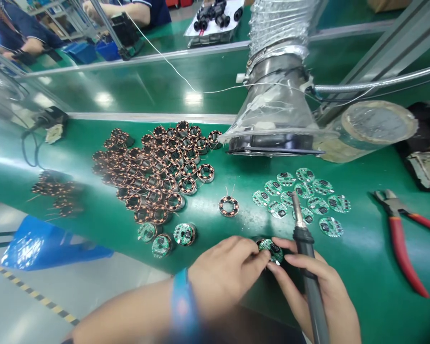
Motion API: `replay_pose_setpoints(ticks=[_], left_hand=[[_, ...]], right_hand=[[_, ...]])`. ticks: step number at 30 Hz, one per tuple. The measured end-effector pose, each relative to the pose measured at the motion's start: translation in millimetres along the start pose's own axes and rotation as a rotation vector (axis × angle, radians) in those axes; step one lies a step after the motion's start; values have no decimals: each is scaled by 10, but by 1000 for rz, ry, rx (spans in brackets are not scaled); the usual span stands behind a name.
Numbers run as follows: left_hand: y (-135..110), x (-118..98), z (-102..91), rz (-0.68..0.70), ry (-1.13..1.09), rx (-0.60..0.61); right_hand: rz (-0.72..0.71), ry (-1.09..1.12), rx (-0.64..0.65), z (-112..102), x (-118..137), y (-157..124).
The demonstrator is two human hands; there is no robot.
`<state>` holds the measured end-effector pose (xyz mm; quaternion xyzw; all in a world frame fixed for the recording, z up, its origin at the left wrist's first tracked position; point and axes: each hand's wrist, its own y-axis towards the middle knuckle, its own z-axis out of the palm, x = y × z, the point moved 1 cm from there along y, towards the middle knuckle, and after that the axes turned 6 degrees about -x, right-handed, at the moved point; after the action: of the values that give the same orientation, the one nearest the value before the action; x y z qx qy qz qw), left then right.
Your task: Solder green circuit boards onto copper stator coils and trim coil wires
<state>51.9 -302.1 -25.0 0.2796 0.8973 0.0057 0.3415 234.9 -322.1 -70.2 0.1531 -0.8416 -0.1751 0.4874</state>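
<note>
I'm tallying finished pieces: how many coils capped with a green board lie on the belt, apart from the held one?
3, grouped by the near end of the bare coils: left capped coil, middle one nearest the edge, right one. Others may hide in the pile.

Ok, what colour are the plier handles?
Red: the pliers lie at the right on the green table, head view.

The green counter (236, 224) carries a dense cluster of copper coils (154, 167) at ten o'clock from centre and a lone coil (228, 206) at centre. Three board-capped coils (184, 233) lie at six o'clock of the cluster. Loose circuit boards (322, 186) sit at three o'clock of the lone coil, with red-handled pliers (401, 239) at three o'clock beyond them. An extraction duct (277, 95) overhangs at twelve o'clock, and a tape roll (372, 126) lies just beside it.
</note>
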Motion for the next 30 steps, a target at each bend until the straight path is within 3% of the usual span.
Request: replay_pose_setpoints(ticks=[7, 10, 18, 23, 30], left_hand=[[-2, 114, 36, -636, -567, -135], [14, 88, 88, -776, -772, -111], [64, -27, 118, -783, -686, -154], [122, -69, 76, -798, -635, -120], [89, -54, 123, -733, -582, -173]], right_hand=[[8, 58, 1, -36, 51, -3], [4, 84, 16, -28, 65, 4], [13, 77, 2, 14, 36, 37], [10, 75, 4, -3, 33, 52], [8, 75, -7, -6, 18, 32]])
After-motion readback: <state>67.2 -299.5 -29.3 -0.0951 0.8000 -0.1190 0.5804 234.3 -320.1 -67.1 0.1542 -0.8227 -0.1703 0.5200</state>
